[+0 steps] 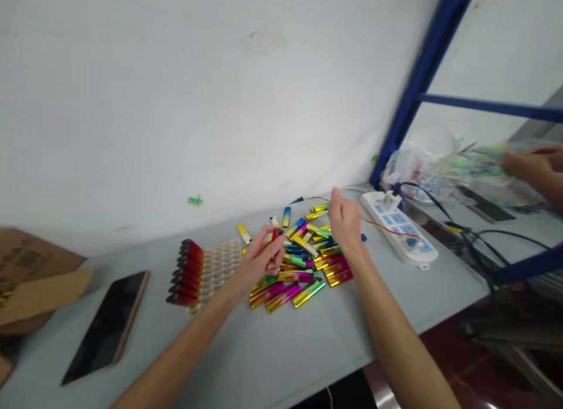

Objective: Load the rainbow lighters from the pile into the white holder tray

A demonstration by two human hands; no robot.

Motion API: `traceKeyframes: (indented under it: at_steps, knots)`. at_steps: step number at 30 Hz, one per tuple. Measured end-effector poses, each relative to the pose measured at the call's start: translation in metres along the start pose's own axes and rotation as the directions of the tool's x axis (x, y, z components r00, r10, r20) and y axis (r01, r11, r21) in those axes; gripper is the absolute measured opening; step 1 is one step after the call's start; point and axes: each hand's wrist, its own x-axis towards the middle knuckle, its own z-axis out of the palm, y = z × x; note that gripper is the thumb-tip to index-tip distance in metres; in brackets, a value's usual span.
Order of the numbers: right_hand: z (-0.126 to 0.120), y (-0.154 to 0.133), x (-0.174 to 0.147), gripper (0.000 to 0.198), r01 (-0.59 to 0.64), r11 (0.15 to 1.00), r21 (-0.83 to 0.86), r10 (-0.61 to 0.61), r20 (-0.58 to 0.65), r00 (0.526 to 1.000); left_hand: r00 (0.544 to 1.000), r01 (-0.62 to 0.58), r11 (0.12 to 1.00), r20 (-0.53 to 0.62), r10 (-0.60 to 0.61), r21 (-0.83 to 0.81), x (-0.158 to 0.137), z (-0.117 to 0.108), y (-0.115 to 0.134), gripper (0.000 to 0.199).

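My left hand (263,255) is closed around a small red, dark-tipped tube (276,234), mostly hidden by the fingers. To its right, my right hand (345,220) is raised above the pile with its fingers curled inward. Whatever it may hold is hidden. A thin red-and-yellow wire (382,225) shows on both sides of that hand; whether it is gripped or passes behind, I cannot tell. Beneath both hands lies a loose pile of shiny flat two-colour tubes (297,276). Left of them, a pale cell tray (222,261) carries a row of red-and-yellow tubes with black ends (190,274).
A white power strip (407,245) with plugged cables lies right of the pile. On the left are a phone (108,324) and an open cardboard box (44,286). Beyond the blue rack post (413,75), another person's hand (532,163) is near plastic bags (417,169).
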Motion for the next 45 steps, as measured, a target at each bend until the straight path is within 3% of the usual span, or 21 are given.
traceKeyframes:
  at_steps: [3, 5, 9, 13, 16, 24, 27, 31, 36, 41, 43, 45]
  knots:
    - [0.012, -0.006, -0.006, 0.034, 0.112, 0.993, 0.045, -0.116, 0.082, 0.99, 0.996, 0.06, 0.996, -0.057, -0.064, -0.067, -0.023, -0.018, -0.005, 0.053]
    - [0.017, -0.008, -0.011, 0.03, 0.153, 0.987, 0.057, -0.159, 0.126, 0.979, 0.987, 0.052, 0.999, -0.154, -0.054, -0.017, -0.035, -0.029, -0.01, 0.059]
    - [0.021, -0.012, -0.018, 0.027, 0.172, 0.985, 0.023, -0.173, 0.152, 0.973, 0.924, -0.013, 0.97, -0.367, 0.104, 0.242, -0.046, -0.043, -0.02, 0.062]
    - [0.023, -0.016, -0.022, 0.026, 0.203, 0.979, 0.0, -0.199, 0.184, 0.962, 0.844, -0.005, 0.911, -0.487, 0.224, 0.411, -0.045, -0.052, -0.03, 0.053]
    - [0.025, -0.017, -0.024, 0.025, 0.223, 0.975, -0.003, -0.218, 0.208, 0.954, 0.813, 0.011, 0.885, -0.519, 0.263, 0.466, -0.044, -0.057, -0.034, 0.047]
    - [0.028, -0.017, -0.029, 0.023, 0.244, 0.97, 0.0, -0.236, 0.25, 0.939, 0.788, 0.004, 0.826, -0.511, 0.344, 0.563, -0.044, -0.052, -0.036, 0.043]
    - [0.03, -0.019, -0.031, 0.023, 0.255, 0.967, 0.029, -0.254, 0.261, 0.932, 0.799, 0.011, 0.821, -0.499, 0.336, 0.57, -0.044, -0.049, -0.036, 0.046]
    - [0.033, -0.022, -0.034, 0.026, 0.28, 0.956, 0.093, -0.295, 0.283, 0.913, 0.855, -0.03, 0.836, -0.42, 0.305, 0.547, -0.044, -0.047, -0.031, 0.053]
    - [0.036, -0.026, -0.039, 0.048, 0.346, 0.933, 0.096, -0.357, 0.358, 0.863, 0.891, -0.079, 0.812, -0.324, 0.318, 0.579, -0.05, -0.037, -0.018, 0.049]
    - [0.036, -0.03, -0.042, 0.054, 0.358, 0.929, 0.093, -0.367, 0.356, 0.859, 0.929, -0.11, 0.873, -0.264, 0.261, 0.476, -0.086, -0.024, -0.024, 0.036]
    - [0.036, -0.031, -0.043, 0.053, 0.358, 0.929, 0.098, -0.369, 0.358, 0.858, 0.925, -0.118, 0.916, -0.293, 0.242, 0.384, -0.107, -0.025, -0.027, 0.033]
    - [0.037, -0.031, -0.043, 0.053, 0.346, 0.932, 0.105, -0.359, 0.364, 0.859, 0.902, -0.098, 0.912, -0.352, 0.251, 0.399, -0.129, -0.035, -0.025, 0.031]
